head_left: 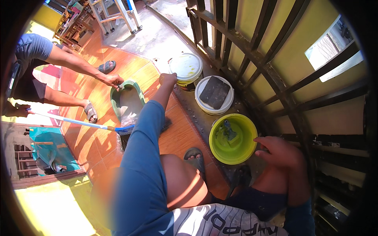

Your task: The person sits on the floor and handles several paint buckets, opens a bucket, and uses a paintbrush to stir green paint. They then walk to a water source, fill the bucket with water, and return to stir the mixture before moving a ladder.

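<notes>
A blue sleeve (pixel 141 169) lies nearest, beside a striped shirt (pixel 220 220) with large dark lettering. Orange tiles (pixel 134 65) cover most of the floor, sunlit and shadow-striped, bordered by grey ground; a dark metal grille (pixel 271 74) runs along the right before a yellow wall (pixel 289 43). A ladder (pixel 118 16) stands at the top. At left, a co-worker (pixel 33 51) holds a green dustpan (pixel 115 104) and a broom (pixel 78 120). The yellow-green bucket (pixel 216 146) stands beside the tile edge, near a white bucket (pixel 200 103) topped by a dark slab (pixel 214 92) and a lidded bucket (pixel 185 67) whose side print is too small to read. The right hand (pixel 281 151) is open, a fingertip at the yellow-green rim; the left hand (pixel 169 80) is curled at the lid's edge, whether gripping I cannot tell.
</notes>
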The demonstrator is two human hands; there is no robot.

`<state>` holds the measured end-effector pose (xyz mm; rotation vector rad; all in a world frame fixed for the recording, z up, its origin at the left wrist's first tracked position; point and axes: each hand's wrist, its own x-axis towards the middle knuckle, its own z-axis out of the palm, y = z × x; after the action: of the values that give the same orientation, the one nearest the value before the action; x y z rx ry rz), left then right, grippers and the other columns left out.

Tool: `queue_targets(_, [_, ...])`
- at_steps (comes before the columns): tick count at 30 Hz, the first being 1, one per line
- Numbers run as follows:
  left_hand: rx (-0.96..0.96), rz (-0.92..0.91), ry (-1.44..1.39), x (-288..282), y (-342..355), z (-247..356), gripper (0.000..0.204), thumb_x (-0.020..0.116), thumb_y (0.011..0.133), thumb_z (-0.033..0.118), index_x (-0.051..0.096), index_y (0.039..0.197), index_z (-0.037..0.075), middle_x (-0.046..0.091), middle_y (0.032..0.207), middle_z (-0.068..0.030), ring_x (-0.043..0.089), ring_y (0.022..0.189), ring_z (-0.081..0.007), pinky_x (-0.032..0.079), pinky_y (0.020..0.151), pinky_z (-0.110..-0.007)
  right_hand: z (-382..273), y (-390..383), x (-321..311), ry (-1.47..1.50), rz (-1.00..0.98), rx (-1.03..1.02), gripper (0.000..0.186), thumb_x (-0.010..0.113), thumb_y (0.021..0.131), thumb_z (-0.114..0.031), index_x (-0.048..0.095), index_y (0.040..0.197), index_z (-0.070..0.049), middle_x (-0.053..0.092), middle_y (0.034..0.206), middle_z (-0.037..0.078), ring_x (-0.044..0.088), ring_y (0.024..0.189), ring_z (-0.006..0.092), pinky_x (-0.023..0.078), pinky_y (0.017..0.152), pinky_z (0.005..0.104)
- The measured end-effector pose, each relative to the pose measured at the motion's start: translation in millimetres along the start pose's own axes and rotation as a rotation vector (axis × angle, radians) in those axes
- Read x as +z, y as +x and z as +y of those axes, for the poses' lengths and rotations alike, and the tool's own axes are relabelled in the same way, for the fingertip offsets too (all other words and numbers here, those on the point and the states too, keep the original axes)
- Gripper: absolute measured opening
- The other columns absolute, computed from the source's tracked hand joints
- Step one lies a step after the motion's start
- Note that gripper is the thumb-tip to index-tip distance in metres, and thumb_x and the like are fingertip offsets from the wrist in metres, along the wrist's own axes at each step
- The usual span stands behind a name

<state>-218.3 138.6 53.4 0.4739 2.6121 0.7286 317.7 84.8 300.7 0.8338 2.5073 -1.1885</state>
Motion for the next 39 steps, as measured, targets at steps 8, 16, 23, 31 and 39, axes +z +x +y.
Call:
queue_targets(8, [0.039, -0.259, -0.246, -32.5, -14.8, 11.4, 0.039, 0.072, 0.088, 0.032, 0.063, 0.096, -0.006, 0.072, 0.088, -0.0145, 0.073, 0.073, -0.0213, 0.057, 0.060, -0.035, 3.3, -2.3, 5.6, -0.007, 0.025, -0.009, 0.047, 0.070, 0.093, -0.026, 0.060, 0.133, -0.002, 0.065, 0.098, 0.015, 0.063, 0.092, 0.0315, 0.051, 0.082, 0.0419])
queue_targets(16, [-0.156, -0.344, -0.820, -60.2, -33.7, 41.6, 0.030, 0.071, 0.087, 0.009, 0.061, 0.107, -0.010, 0.061, 0.104, -0.0156, 0.071, 0.090, -0.0238, 0.066, 0.078, -0.025, 3.2, -2.6, 5.0, -0.019, 0.022, -0.012, 0.049, 0.069, 0.093, -0.027, 0.059, 0.134, -0.003, 0.065, 0.099, 0.015, 0.064, 0.093, 0.0314, 0.052, 0.083, 0.0416])
queue_targets(23, [-0.180, -0.431, -0.810, -60.1, -38.0, 47.2, 0.025, 0.069, 0.091, 0.006, 0.062, 0.110, -0.008, 0.059, 0.106, -0.0141, 0.069, 0.095, -0.0245, 0.066, 0.079, -0.025, -0.3, -2.4, 2.0, -0.013, -0.010, -0.003, 0.050, 0.069, 0.094, -0.028, 0.058, 0.136, -0.003, 0.065, 0.101, 0.015, 0.064, 0.094, 0.0313, 0.052, 0.084, 0.0415])
queue_targets(31, [0.050, -0.534, -0.828, -66.1, -32.5, 50.6, 0.026, 0.072, 0.092, 0.007, 0.062, 0.113, -0.004, 0.065, 0.110, -0.0152, 0.069, 0.094, -0.0242, 0.064, 0.088, -0.032, 0.5, -5.4, 1.8, 0.016, 0.000, 0.040, 0.047, 0.068, 0.094, -0.031, 0.061, 0.131, -0.003, 0.067, 0.107, 0.020, 0.066, 0.102, 0.0368, 0.052, 0.090, 0.0444])
queue_targets(39, [0.952, -0.306, -0.197, -66.2, -108.3, 90.1, 0.031, 0.075, 0.091, 0.016, 0.064, 0.117, 0.003, 0.072, 0.096, -0.0128, 0.072, 0.085, -0.0226, 0.058, 0.073, -0.035, 5.3, -4.0, 2.9, 0.008, 0.008, -0.012, 0.048, 0.069, 0.094, -0.027, 0.059, 0.134, -0.003, 0.065, 0.099, 0.015, 0.063, 0.093, 0.0311, 0.051, 0.083, 0.0413])
